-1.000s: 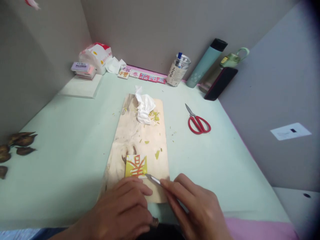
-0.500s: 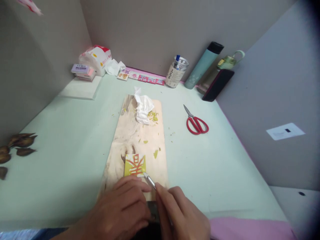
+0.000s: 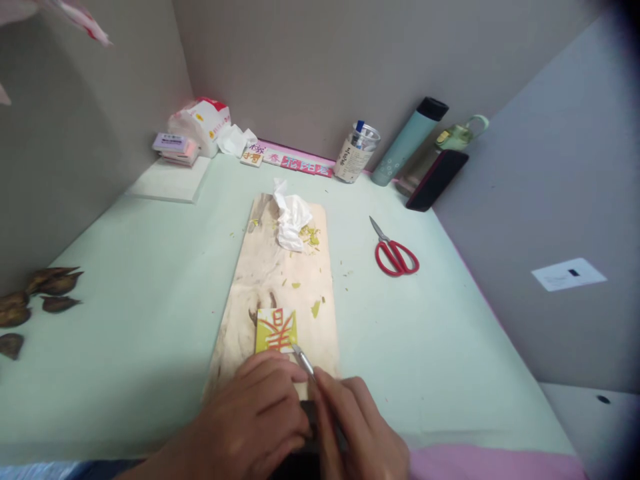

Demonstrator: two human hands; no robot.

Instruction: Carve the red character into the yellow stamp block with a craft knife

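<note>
A small square tile (image 3: 277, 330), yellow-green and white with red strokes, lies on the near part of a wooden board (image 3: 280, 273). My right hand (image 3: 357, 417) grips a silver craft knife (image 3: 305, 362), whose tip touches or nearly touches the tile's lower right corner. My left hand (image 3: 265, 407) rests at the tile's lower edge with its fingers curled together; whether they pinch the tile is hidden. Yellow-green shavings (image 3: 315, 309) are scattered on the board, and a crumpled white tissue (image 3: 293, 220) sits at its far end.
Red-handled scissors (image 3: 395, 250) lie right of the board. Along the back stand a jar of tools (image 3: 356, 155), a teal bottle (image 3: 410, 141), a green-lidded bottle (image 3: 453, 137) and a dark phone (image 3: 437, 180). Brown pods (image 3: 53, 281) lie at left, and a tissue pack (image 3: 203, 123) at back left.
The view has shifted slightly, so the board and objects appear a little lower and to the right. Both hands keep nearly the same pose beside the tile.
</note>
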